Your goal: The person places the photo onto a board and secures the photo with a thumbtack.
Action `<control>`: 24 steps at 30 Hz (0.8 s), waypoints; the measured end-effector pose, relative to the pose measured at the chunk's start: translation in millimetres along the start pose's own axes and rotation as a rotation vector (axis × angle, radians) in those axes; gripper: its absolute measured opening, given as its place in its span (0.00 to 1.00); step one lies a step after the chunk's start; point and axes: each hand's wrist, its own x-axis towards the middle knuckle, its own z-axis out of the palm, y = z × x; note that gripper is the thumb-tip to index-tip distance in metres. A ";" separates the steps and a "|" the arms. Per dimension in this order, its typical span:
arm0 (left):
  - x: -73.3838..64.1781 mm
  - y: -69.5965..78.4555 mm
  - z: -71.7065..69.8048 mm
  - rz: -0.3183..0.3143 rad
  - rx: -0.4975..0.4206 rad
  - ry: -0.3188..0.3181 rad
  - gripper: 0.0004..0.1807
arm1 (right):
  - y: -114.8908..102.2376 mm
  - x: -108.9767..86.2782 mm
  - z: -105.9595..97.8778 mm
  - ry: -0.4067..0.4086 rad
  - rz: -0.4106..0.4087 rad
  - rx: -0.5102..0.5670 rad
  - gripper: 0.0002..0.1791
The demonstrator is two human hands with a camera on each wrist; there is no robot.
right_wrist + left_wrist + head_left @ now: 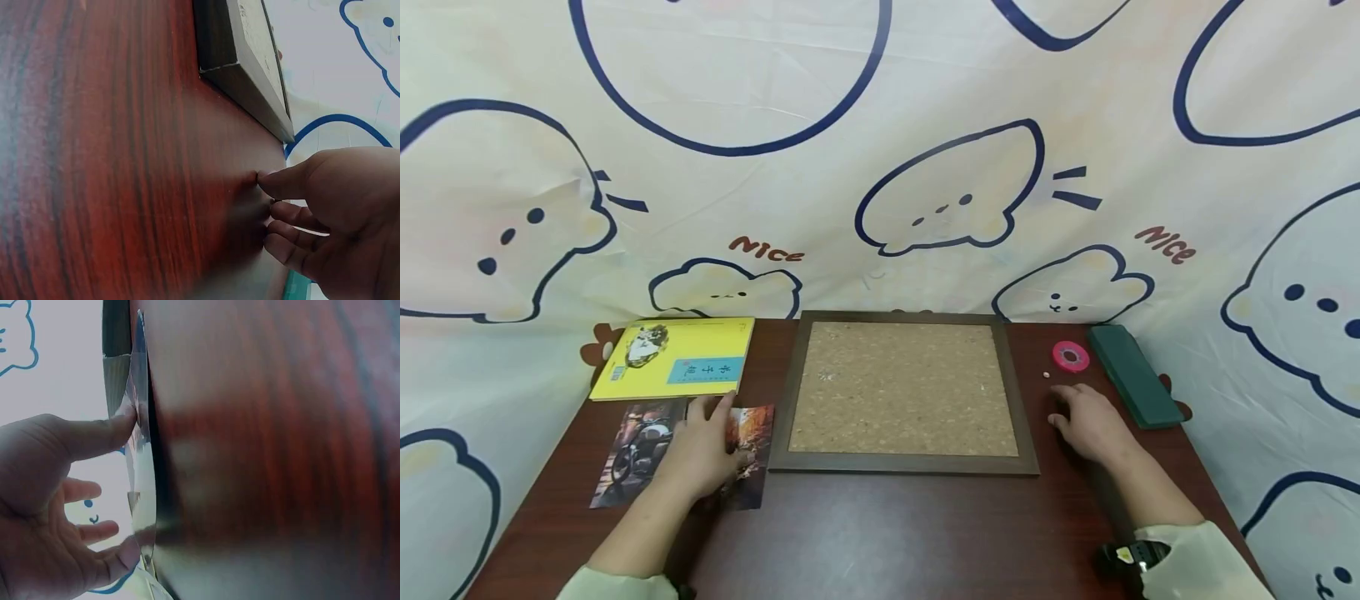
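Note:
My left hand [700, 450] reaches over two photo prints, its thumb and a fingertip spread wide and touching the print with orange autumn trees [752, 429]. That print looks slightly bowed in the left wrist view, with a dark gap beneath it. Left of the hand lies the print of a motorcycle [643, 446], partly covered by it. My right hand [1090, 421] rests its loosely bent fingertips on the table, with no object visible between them. A framed cork board [904, 387] lies flat between the hands.
A yellow book [658, 333] lies at the back left. Beyond the right hand are a pink ring-shaped roll [1071, 357], a tiny white piece [1047, 375] and a dark green case [1135, 375]. A patterned cloth [820, 200] hangs behind the dark red wooden table [880, 533].

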 end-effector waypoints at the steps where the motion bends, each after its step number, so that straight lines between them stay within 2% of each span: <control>1: -0.2 -0.4 -0.9 0.001 -0.006 0.005 0.58 | 0.9 0.8 -0.1 0.002 -0.001 0.007 0.27; 6: -0.6 -0.8 -5.6 0.005 -0.036 0.007 0.54 | 6.5 5.5 0.6 0.010 0.003 0.046 0.25; 12: 1.9 -2.8 -10.5 -0.006 -0.056 -0.002 0.51 | 9.0 8.6 0.8 0.012 0.044 0.075 0.21; 18: 4.0 -5.8 -11.0 0.009 -0.051 0.003 0.46 | 14.0 13.7 -1.4 0.045 0.108 0.088 0.22; 24: 3.8 -8.0 -10.3 0.003 -0.072 0.010 0.45 | 19.5 21.2 0.0 0.037 0.115 0.097 0.20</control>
